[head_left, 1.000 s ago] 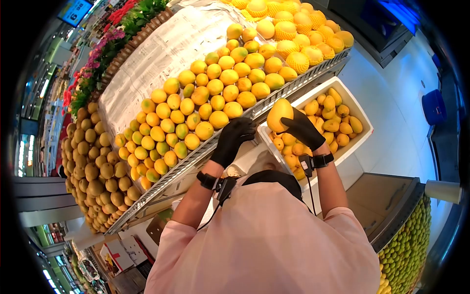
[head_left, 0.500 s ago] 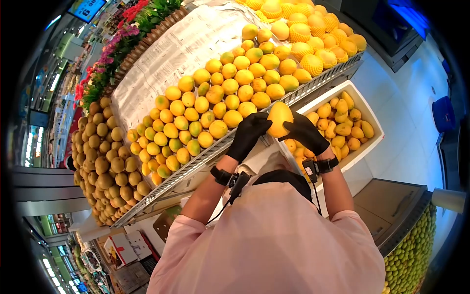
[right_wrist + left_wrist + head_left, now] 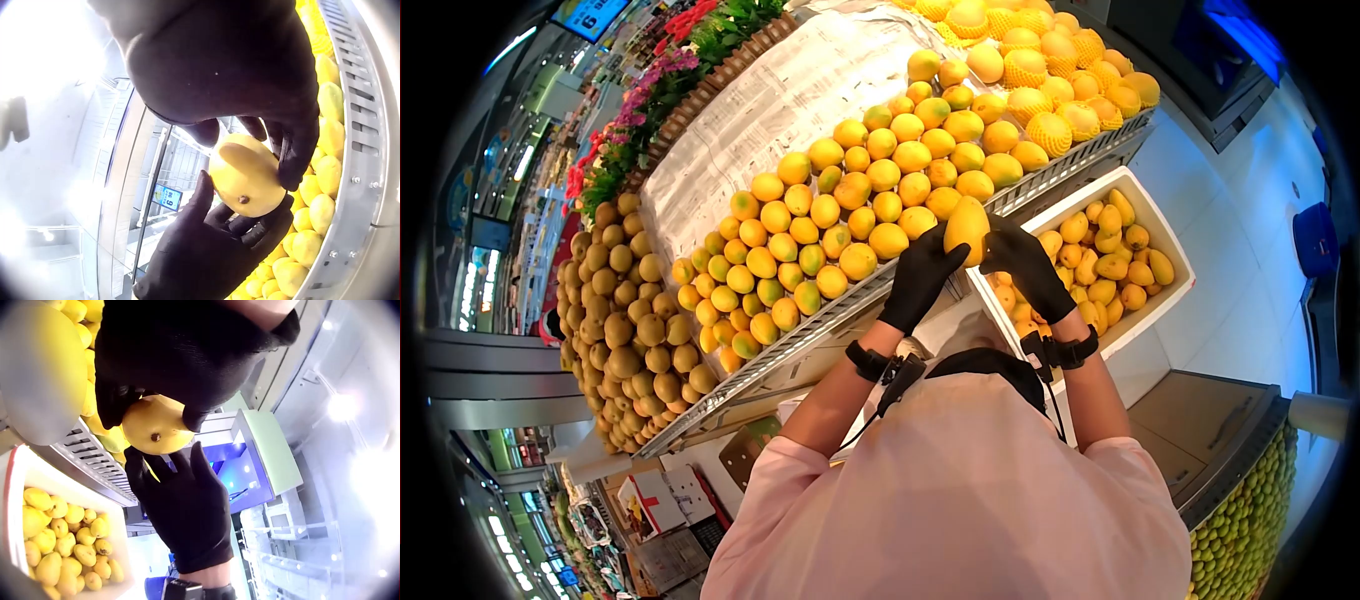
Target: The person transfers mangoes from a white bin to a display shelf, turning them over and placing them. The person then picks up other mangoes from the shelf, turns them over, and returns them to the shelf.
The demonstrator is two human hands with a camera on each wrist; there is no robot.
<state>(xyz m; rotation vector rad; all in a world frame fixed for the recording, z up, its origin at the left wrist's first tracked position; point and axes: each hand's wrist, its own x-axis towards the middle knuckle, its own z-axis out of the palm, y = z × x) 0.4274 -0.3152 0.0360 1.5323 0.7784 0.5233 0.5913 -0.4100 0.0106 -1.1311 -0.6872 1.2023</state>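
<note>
A large yellow mango (image 3: pixel 967 229) is held up between both black-gloved hands in front of the display edge. My left hand (image 3: pixel 927 282) grips it from the left, thumb lying across its near side. On the other side, my right hand (image 3: pixel 1028 264) has its fingertips and thumb around the fruit. The mango's stem end (image 3: pixel 244 199) shows as a small dark spot in the right wrist view. Rows of yellow-green mangoes (image 3: pixel 862 190) lie on the sloped display just beyond the hands. Below the right hand is a white foam box (image 3: pixel 1183 287) holding many smaller mangoes (image 3: pixel 1112 265).
Brown kiwi-like fruit (image 3: pixel 620 320) is heaped at the display's left end. Fruit in yellow foam nets (image 3: pixel 1050 130) sits at the far right end. A slotted metal rail (image 3: pixel 820 327) edges the display. Paper (image 3: pixel 750 120) covers its upper part.
The left hand, apart from the fruit a second ago, has come over and taken hold of the mango that the right hand held alone. The mango has turned between the hands.
</note>
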